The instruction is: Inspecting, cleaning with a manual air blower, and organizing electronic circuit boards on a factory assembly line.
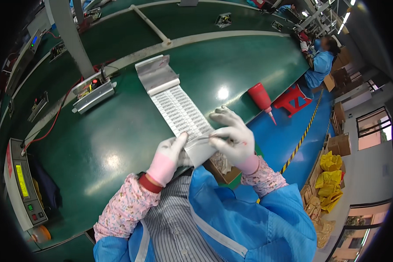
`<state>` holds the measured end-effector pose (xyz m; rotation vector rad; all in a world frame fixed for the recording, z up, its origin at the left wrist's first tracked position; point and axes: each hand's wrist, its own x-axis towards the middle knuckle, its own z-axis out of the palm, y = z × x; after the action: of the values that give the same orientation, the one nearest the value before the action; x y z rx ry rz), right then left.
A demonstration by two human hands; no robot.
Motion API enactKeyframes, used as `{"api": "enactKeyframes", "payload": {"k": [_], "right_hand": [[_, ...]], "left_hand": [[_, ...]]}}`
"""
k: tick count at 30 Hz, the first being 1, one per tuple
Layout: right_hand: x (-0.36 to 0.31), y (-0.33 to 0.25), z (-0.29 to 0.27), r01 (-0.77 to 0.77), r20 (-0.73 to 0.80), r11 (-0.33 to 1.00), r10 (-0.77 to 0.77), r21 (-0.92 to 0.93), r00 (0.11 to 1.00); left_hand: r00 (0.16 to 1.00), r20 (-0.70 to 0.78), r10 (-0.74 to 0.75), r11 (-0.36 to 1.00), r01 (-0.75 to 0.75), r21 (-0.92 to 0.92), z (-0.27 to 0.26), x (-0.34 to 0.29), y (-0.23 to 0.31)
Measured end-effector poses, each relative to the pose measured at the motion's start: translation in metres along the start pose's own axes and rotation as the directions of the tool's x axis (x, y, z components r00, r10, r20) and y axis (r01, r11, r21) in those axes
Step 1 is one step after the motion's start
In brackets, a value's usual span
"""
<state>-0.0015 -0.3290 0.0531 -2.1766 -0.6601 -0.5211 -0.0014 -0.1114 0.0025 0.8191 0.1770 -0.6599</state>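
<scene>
A glossy green surface [126, 126] sweeps across the left and middle of the frame, carrying a grey instrument [25, 185] at lower left and a red bottle [260, 96] right of centre. Blue floor [273, 142] shows beyond it, with a co-worker [321, 65] in blue at upper right and yellow bags [329, 181] at far right. The label sheet [179, 109] stretches through mid-frame, its long axis slanting from upper left to lower right; the folded silvery end points upper left, the blank end toward the wearer's lap. The left hand [167, 158] has its grip closed on the sheet's lower left edge; the right hand's [233, 137] grip is narrow, pinching a thin dark tool [202, 139] over the lower labels.
</scene>
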Motion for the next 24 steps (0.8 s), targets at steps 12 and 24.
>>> {"api": "enactKeyframes", "payload": {"k": [12, 24], "right_hand": [[0.069, 0.113, 0.051, -0.366, -0.101, 0.857, 0.427, 0.363, 0.899], [0.104, 0.145, 0.096, -0.435, -0.197, 0.899, 0.436, 0.051, 0.878]], "left_hand": [[0.83, 0.28, 0.483, -0.051, -0.293, 0.955, 0.014, -0.002, 0.027], [0.651, 0.582, 0.488, -0.308, -0.495, 0.812, -0.012, 0.023, 0.006]]}}
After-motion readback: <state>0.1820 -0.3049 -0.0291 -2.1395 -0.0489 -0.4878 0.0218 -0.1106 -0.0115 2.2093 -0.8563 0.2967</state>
